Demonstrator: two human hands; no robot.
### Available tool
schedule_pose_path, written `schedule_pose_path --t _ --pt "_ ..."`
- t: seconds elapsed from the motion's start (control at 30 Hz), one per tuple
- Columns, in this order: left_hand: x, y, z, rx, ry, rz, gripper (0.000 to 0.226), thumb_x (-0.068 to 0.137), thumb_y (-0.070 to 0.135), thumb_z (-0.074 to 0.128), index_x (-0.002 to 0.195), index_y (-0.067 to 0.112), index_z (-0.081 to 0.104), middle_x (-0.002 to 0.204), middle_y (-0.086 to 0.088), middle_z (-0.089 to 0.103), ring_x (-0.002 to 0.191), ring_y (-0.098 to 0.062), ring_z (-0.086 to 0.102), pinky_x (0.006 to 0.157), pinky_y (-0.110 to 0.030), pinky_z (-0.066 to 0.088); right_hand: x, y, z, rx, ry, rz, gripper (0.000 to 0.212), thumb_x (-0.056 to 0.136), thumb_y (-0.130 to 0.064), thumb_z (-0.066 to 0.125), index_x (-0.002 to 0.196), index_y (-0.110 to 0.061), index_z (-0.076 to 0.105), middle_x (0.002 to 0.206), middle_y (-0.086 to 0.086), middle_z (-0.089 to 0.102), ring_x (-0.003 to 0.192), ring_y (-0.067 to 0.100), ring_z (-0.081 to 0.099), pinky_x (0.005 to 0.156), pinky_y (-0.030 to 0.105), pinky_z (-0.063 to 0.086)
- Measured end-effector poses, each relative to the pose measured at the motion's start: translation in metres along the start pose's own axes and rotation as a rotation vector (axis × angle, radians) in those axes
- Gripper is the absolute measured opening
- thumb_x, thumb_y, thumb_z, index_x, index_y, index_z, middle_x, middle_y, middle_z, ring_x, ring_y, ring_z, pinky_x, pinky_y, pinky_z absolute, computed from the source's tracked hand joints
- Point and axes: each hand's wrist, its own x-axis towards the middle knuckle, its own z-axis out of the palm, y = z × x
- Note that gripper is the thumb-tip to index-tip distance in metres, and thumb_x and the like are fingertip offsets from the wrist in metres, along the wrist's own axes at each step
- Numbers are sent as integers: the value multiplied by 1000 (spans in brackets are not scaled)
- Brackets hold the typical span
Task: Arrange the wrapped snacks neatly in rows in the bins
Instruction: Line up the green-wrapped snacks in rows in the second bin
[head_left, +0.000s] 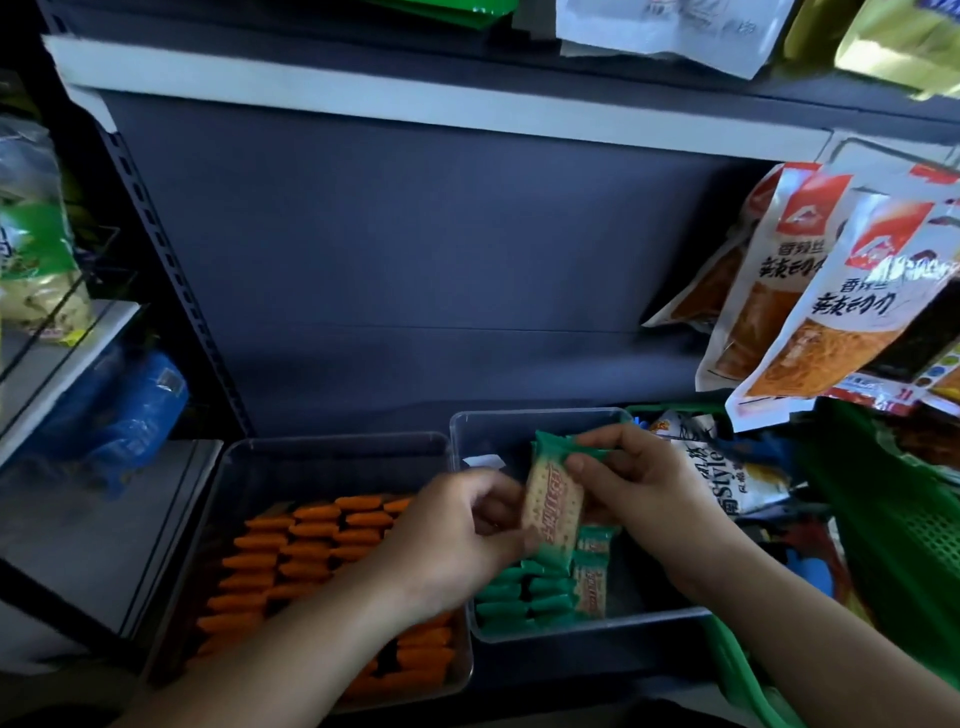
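Observation:
Both hands hold a small stack of green-wrapped cracker packs (553, 499) above the right clear bin (540, 421). My right hand (639, 483) pinches the stack's top right edge. My left hand (457, 540) grips its left side with curled fingers. Below, in the bin's front half, more green packs (524, 592) stand on edge in rows, with two facing up (589, 582). The left clear bin (322, 452) holds several rows of orange-wrapped snacks (291, 551), partly hidden by my left forearm.
Both bins sit on a dark shelf with a bare dark back panel (415, 249). Red-and-white snack bags (810, 291) hang at the right. A green basket (893, 525) with more bags stands at the right. Blue packets (124, 410) lie on the left shelf.

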Motion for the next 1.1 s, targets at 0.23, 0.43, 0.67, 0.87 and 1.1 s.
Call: schedule_pose_path --t 0.23,0.43,0.67,0.87,1.1 --pt "9 -11 1 206 101 22 24 88 30 78 105 34 61 94 14 67 89 2 64 80 -28 56 3 3 2 21 -5 -36 11 94 -6 71 100 -10 63 98 17 75 82 29 77 68 37 63" --pt "-3 2 15 341 240 162 43 75 62 75 93 33 48 86 9 63 78 -5 62 68 -40 54 -6 11 22 -131 -31 -108 19 84 -17 84 89 -26 67 87 7 75 76 20 72 70 40 63" --pt "1 5 6 17 101 104 14 91 33 77 93 33 63 88 8 72 87 -10 70 83 -45 57 -5 5 8 10 -102 -67 29 93 -5 71 119 -18 69 105 8 75 93 27 75 75 31 62" --pt "0 12 5 -64 171 90 9 92 35 76 96 28 72 87 1 74 84 -14 70 77 -32 56 -2 11 4 -217 -134 -168 19 92 -8 74 99 -25 76 91 2 78 88 25 75 82 45 63" --pt "7 6 -1 -84 109 24 22 95 46 70 93 24 72 86 -15 68 88 -35 68 83 -56 59 1 12 4 -282 -117 -198 18 92 -13 75 97 -29 76 84 2 76 80 23 74 75 41 63"
